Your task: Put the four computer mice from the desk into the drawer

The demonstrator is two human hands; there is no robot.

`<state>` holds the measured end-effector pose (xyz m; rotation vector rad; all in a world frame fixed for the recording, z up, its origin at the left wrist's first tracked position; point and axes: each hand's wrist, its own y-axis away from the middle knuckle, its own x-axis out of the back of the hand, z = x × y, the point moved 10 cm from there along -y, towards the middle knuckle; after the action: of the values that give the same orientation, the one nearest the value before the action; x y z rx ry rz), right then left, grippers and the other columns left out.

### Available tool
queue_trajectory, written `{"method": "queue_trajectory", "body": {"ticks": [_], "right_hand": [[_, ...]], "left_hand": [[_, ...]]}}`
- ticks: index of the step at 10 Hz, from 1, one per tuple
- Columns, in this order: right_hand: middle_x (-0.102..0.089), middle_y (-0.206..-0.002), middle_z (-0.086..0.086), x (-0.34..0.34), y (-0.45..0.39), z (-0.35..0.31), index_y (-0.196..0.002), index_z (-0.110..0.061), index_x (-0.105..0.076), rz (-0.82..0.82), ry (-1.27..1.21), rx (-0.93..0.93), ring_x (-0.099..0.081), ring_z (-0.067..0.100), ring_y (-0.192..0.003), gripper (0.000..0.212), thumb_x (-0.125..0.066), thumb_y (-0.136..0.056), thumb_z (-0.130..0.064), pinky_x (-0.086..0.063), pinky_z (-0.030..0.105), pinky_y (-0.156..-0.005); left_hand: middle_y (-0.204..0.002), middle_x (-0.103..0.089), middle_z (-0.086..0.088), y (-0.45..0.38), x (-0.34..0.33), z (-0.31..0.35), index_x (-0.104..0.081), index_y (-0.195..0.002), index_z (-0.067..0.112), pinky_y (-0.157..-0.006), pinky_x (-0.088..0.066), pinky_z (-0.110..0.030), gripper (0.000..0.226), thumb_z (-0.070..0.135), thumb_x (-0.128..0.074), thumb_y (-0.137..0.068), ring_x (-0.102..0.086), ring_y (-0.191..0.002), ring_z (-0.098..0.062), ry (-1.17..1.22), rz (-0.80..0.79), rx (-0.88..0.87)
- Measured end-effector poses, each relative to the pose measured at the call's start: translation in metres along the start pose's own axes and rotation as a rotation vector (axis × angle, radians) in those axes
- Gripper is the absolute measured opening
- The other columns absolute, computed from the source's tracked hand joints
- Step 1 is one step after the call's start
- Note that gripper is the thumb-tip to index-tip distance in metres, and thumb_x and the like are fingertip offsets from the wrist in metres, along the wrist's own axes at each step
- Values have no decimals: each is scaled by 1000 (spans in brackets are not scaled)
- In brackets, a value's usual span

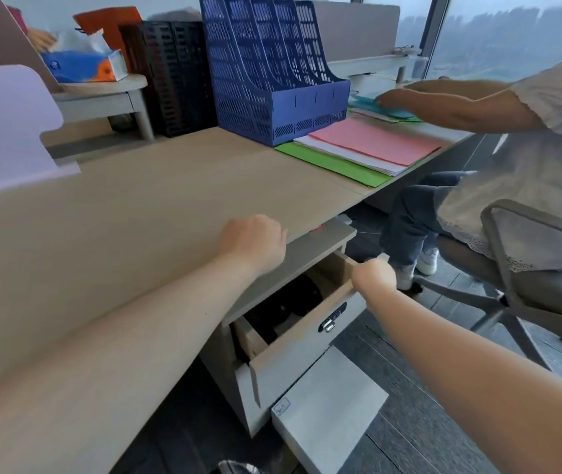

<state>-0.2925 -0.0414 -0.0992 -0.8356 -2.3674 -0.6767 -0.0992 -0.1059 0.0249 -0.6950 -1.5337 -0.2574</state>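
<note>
The grey drawer (301, 350) under the desk stands partly pulled out, with a combination lock on its front. Dark rounded shapes, black mice (289, 302), lie inside it, half hidden by the desk edge. My right hand (373, 276) is closed over the top edge of the drawer front at its far corner. My left hand (255, 241) rests as a loose fist on the wooden desk (156, 200) near its front edge, with nothing visible in it. No mouse shows on the desk top.
A blue file rack (272, 70) and a black one (173, 77) stand at the back, with pink, white and green folders (365, 148) beside them. A seated person (512, 148) on an office chair (529, 268) is close on the right. A lower grey drawer front (330, 408) juts out.
</note>
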Motion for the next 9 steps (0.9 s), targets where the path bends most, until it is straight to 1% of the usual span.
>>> {"method": "queue_trajectory", "body": {"ticks": [1, 2, 3, 4, 5, 6, 7, 8, 9], "right_hand": [[-47, -80, 7, -25, -8, -10, -118, -10, -60, -56, 31, 19, -32, 9, -54, 29, -42, -95, -15, -36, 7, -33], [-44, -73, 3, -47, 3, -26, -105, -10, -59, -150, 110, 5, -41, 14, -59, 14, -51, -94, -12, -45, 23, -63], [-38, -70, 1, -64, 5, -43, -95, -13, -53, -171, 347, 115, -48, 21, -78, 8, -56, -90, -8, -46, 20, -75], [-48, -87, 5, -59, -5, -31, -121, -5, -61, -56, -49, 12, -37, 9, -57, 32, -43, -95, -12, -39, 11, -42], [-53, -99, 9, -67, -14, -23, -126, -1, -59, -101, -19, 34, -39, 10, -58, 37, -41, -95, -10, -35, 19, -53], [-61, -125, 20, -64, -7, -27, -127, -1, -59, -135, -14, 72, -45, 18, -83, 37, -41, -95, -8, -39, 26, -64], [-57, -132, 22, -65, -6, -29, -130, -1, -55, -176, 47, 77, -44, 18, -90, 39, -39, -95, -4, -40, 28, -69], [-56, -130, 22, -69, -7, -25, -138, 0, -45, -247, 122, 100, -48, 23, -91, 42, -32, -97, -1, -40, 29, -71], [-58, -127, 22, -64, -4, -27, -134, 2, -48, -259, 134, 110, -59, 33, -105, 40, -35, -97, -4, -43, 34, -77]], "left_hand": [[-94, -68, -11, -3, 3, -8, -67, -87, 10, -60, -37, -30, 42, 30, -32, -98, -64, -84, -34, 7, 66, -49], [-80, -62, -7, -3, 4, -20, -55, -66, 14, -58, -35, -29, 37, 29, -37, -96, -59, -77, -32, 119, 95, -62], [-69, -50, -4, -2, 2, -32, -38, -54, 15, -54, -29, -28, 42, 27, -40, -95, -48, -68, -30, 244, 94, -67], [-72, -56, -7, 1, -1, -47, -50, -60, 9, -55, -34, -29, 39, 26, -41, -94, -53, -73, -31, 289, 123, -78], [-82, -65, -9, 5, 0, -60, -65, -73, 6, -58, -41, -31, 41, 31, -37, -90, -59, -79, -32, 306, 183, -78], [-89, -68, -6, 10, 1, -60, -68, -81, 9, -61, -46, -34, 38, 31, -37, -89, -61, -84, -31, 320, 204, -80], [-95, -69, -5, 11, -1, -59, -68, -88, 10, -63, -47, -34, 28, 24, -43, -93, -61, -88, -31, 301, 195, -64], [-97, -69, -5, 10, -5, -57, -67, -90, 11, -61, -39, -30, 28, 23, -42, -94, -61, -89, -31, 261, 183, -65], [-98, -67, -5, 10, -6, -57, -66, -91, 11, -61, -34, -30, 28, 23, -41, -94, -59, -91, -31, 243, 146, -32]]}}
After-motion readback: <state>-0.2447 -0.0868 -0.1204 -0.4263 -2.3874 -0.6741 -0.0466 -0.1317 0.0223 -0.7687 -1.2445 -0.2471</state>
